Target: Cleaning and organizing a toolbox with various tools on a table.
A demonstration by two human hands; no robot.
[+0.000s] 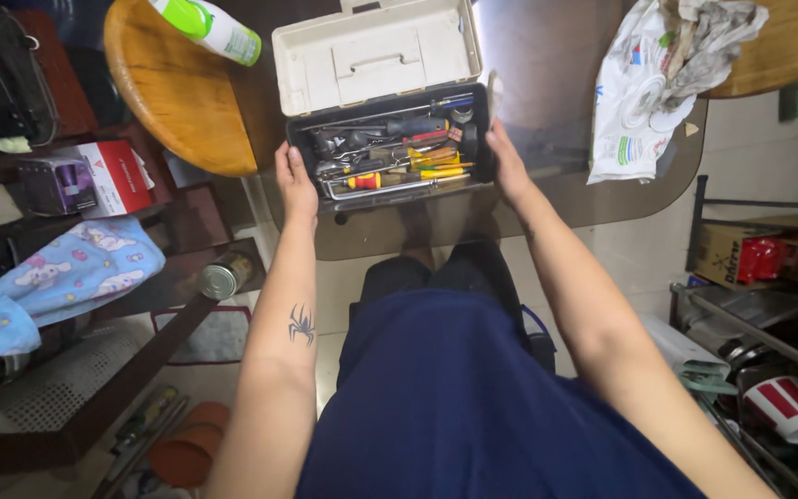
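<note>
Left grip [295, 180] and right grip [508, 164] clasping open toolbox [390, 148] sides, both arms outstretched

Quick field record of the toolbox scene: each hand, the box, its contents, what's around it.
left hand: grips the toolbox's left side
right hand: grips the toolbox's right side
toolbox: dark tray, cream lid open and tipped back
contents: screwdrivers with yellow and red handles, metal tools
surface: smoked glass table
nearby: green and white bottle on round wooden top, printed plastic bag at right
</note>
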